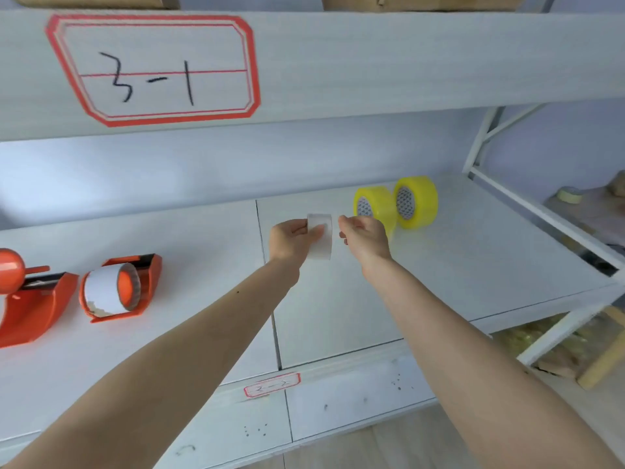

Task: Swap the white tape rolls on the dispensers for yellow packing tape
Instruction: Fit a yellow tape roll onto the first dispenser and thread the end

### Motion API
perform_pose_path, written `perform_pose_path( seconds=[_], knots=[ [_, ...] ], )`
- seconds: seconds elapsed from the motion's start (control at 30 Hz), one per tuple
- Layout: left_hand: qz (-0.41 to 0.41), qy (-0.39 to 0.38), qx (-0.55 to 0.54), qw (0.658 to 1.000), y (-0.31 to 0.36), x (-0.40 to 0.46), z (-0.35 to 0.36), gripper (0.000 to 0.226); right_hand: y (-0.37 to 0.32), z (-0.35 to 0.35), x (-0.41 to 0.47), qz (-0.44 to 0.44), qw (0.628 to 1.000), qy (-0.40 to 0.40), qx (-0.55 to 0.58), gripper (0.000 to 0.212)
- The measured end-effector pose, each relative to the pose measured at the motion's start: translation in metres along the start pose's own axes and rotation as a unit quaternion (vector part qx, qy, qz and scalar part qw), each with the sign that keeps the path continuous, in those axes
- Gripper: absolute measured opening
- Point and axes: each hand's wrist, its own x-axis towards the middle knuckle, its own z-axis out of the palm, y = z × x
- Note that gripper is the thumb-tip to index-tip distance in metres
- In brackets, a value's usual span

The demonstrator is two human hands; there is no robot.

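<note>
From the head camera, the left hand [293, 239] pinches a white tape roll [320, 237] by its edge, thumb across the face, holding it upright above the pale grey laminate shelf [439, 265]. The right hand [363, 236] hangs just beside that roll with its fingers loosely curled and holding nothing. Directly behind it stand two yellow packing tape rolls with patterned cardboard cores, the nearer [375, 206] and the farther [416, 202], side by side on edge. To the left, well apart, an orange plastic dispenser [121, 287] carries another white roll with a ragged end; a second orange dispenser [28, 304] sits at the frame's edge, and its spindle seems bare, though it is cropped. The yellow rolls look stiff, moderately heavy and smooth-sided, and being on edge they could roll away. I would judge the surest hold to be fingers through the core with the thumb on the outer rim.
</note>
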Motion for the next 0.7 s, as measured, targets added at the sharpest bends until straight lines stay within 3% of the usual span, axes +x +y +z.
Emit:
perform_pose_path(
  seconds=[0.23,0.43,0.53,0.6,0.63,0.7],
  knots=[
    [-0.003,0.049,0.012,0.999,-0.004,0.007,0.057,0.011,0.019,-0.070,0.042,-0.052,0.989,0.071,-0.120,0.063],
    [-0.004,0.071,0.029,0.997,-0.005,0.029,0.087,0.023,0.021,-0.082,0.087,-0.029,0.991,0.013,-0.129,0.086],
    [0.002,0.077,0.037,0.996,-0.004,0.043,0.095,0.019,0.018,-0.080,0.111,0.012,0.993,-0.036,-0.112,0.076],
    [0.010,0.082,0.038,0.996,-0.003,0.053,0.098,0.017,0.017,-0.077,0.125,0.027,0.992,-0.051,-0.113,0.044],
    [0.014,0.085,0.040,0.996,-0.002,0.058,0.101,0.016,0.018,-0.076,0.131,0.021,0.992,-0.051,-0.111,0.039],
    [0.019,0.089,0.046,0.995,-0.001,0.065,0.103,0.016,0.017,-0.075,0.138,0.023,0.991,-0.059,-0.114,0.053]
  ],
)
